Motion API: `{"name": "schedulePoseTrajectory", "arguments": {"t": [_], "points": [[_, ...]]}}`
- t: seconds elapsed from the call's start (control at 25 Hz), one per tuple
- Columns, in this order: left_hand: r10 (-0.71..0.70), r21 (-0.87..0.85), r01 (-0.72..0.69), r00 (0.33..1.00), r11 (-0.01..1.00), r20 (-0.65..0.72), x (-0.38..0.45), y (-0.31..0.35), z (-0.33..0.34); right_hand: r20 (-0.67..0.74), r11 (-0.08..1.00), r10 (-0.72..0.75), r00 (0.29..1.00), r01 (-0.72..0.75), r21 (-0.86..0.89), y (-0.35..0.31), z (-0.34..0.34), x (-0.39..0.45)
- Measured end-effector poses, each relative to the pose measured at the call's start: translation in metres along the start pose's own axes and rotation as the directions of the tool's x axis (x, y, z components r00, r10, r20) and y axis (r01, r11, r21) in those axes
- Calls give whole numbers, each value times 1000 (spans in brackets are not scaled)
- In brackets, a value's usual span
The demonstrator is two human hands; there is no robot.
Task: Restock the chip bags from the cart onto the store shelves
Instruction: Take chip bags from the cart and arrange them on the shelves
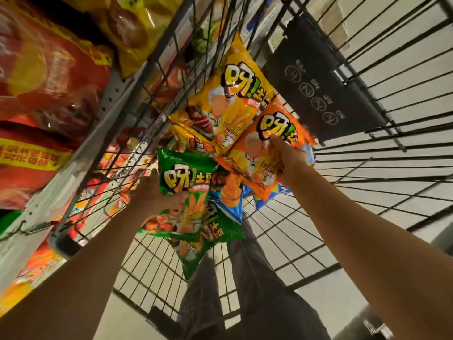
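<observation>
Chip bags fill the wire cart w/ both bare hands reaching in from above — the left hand (157,192) grips a glossy green foil chip bag (188,192) by its left edge, fingers curled behind the pack so only the back of the hand shows, while the right hand (285,159) pinches an orange foil chip bag (259,153) at its middle, thumb on the printed front, fingers wrapped round the far side. Green bag sits lifted over a second green chip bag (196,251), which lies lower in the black wire-mesh cart (282,241). Orange bag overlaps the lower right corner of a yellow foil chip bag (228,99), which leans against the cart's wire side; another yellow pack (193,141) shows just beneath it. Blue chip bags (232,207) peek out between green & orange packs — partly hidden. At left, a grey metal store shelf upright (107,104) w/ punched holes runs diagonally beside the cart; big red chip bags (46,82) and a yellow bag (137,25) sit on the shelving, blurred. Dark plastic child-seat flap (326,87) w/ white warning icons hangs on the cart's far end. Person's dark trouser legs (257,290) visible thru the mesh, over pale floor tiles (367,280).
</observation>
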State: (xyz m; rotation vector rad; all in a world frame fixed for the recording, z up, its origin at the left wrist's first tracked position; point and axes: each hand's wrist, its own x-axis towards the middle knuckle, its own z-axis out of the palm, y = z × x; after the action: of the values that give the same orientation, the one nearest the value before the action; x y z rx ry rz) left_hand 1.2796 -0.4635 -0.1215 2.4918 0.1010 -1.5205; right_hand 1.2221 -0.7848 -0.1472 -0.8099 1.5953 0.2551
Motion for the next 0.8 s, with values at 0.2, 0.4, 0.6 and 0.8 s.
{"name": "schedulePoseTrajectory", "arguments": {"t": [0.2, 0.4, 0.6, 0.8], "points": [[-41, -290, 49, 999, 956, 33, -25, -26, 39, 42, 998, -15, 999, 18, -68, 3, -4, -13], [-81, -545, -1, 989, 838, -126, -55, -33, 62, 81, 995, -16, 997, 24, -96, -3, -17, -30], [-86, -619, -70, 972, 783, -218, -97, -25, 71, 147, 992, -25, 989, 43, -118, 9, -33, -72], [-102, -618, -210, 897, 758, -429, -154, -26, 67, 240, 973, -213, 947, 227, -33, 30, -51, -132]]}}
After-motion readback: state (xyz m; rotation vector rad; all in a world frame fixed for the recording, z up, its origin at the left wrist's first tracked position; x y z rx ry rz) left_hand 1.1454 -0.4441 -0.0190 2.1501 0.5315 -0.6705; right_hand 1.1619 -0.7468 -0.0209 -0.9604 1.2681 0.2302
